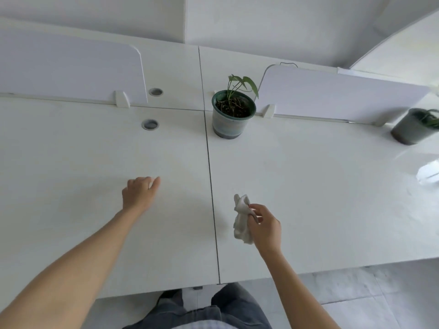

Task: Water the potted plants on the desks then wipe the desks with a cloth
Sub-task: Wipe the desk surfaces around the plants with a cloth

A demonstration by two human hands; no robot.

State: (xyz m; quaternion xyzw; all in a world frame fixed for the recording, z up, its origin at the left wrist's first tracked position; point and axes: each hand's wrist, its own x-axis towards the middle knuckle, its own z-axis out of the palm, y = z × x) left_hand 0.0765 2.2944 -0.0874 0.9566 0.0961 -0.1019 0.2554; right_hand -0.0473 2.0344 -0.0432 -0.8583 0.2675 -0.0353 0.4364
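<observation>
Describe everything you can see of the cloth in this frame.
The cloth is small, off-white and looks like soft fabric, bunched and creased rather than spread flat. The right hand pinches it between thumb and fingertips; one crumpled end sticks up past the fingers, the other hangs down. It is just right of the seam between the two desks, over the right-hand desk. Whether its lower end touches the desktop cannot be told.

Bright, even daylight, with glare washing out the table (308,186) at its right edge. Shadows are faint and soft. Straight lines bow toward the edges, and detail is slightly soft.
</observation>
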